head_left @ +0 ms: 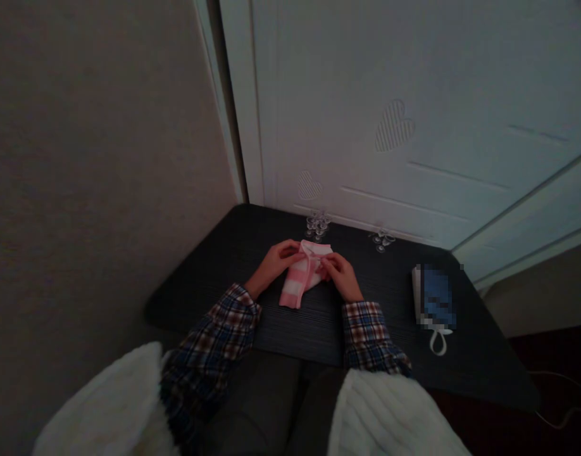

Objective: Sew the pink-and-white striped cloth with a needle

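Observation:
A small pink-and-white striped garment [296, 278] lies partly folded on the dark table, and its exact kind is hard to make out. My left hand [281, 256] pinches its upper left side between thumb and fingers. On the opposite side, the fingers of my right hand [340, 271] are closed on the upper right edge. One striped flap hangs down toward me, while a whiter part is turned to the right. Just behind the garment sits a cluster of small clear pieces [318, 223].
A second group of small clear pieces [381, 239] lies farther right, near the white panel [366, 95] with raised hearts. A blue-and-white case-like object [437, 296], blurred, with a loop strap, rests at the right of the dark table [200, 278]. A wall [105, 158] stands left.

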`<action>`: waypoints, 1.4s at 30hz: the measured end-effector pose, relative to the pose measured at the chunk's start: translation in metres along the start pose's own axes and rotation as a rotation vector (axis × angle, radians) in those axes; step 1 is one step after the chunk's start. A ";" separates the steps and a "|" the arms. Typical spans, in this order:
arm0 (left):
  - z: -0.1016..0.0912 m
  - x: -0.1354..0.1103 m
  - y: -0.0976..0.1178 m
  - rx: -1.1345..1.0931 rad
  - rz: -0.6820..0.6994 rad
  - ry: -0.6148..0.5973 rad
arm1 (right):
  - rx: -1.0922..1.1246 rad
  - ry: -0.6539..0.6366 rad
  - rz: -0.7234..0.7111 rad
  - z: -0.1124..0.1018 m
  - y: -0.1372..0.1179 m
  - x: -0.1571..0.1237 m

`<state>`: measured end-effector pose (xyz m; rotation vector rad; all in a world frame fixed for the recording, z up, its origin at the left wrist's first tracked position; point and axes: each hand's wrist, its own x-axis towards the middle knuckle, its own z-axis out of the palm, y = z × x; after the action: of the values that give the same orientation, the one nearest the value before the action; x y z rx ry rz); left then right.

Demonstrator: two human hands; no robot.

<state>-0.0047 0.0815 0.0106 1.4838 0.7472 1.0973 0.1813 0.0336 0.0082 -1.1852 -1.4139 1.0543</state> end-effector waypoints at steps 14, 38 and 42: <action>-0.001 0.001 -0.001 0.099 -0.016 -0.001 | 0.054 -0.037 0.001 0.001 0.009 0.002; -0.004 0.000 -0.002 0.071 -0.057 -0.028 | -0.029 -0.020 0.002 -0.001 0.005 0.001; -0.004 0.001 -0.002 0.089 -0.071 -0.013 | -0.006 -0.011 -0.023 0.000 0.007 0.002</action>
<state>-0.0077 0.0841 0.0092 1.5265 0.8422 1.0111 0.1824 0.0364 0.0012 -1.1663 -1.4366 1.0423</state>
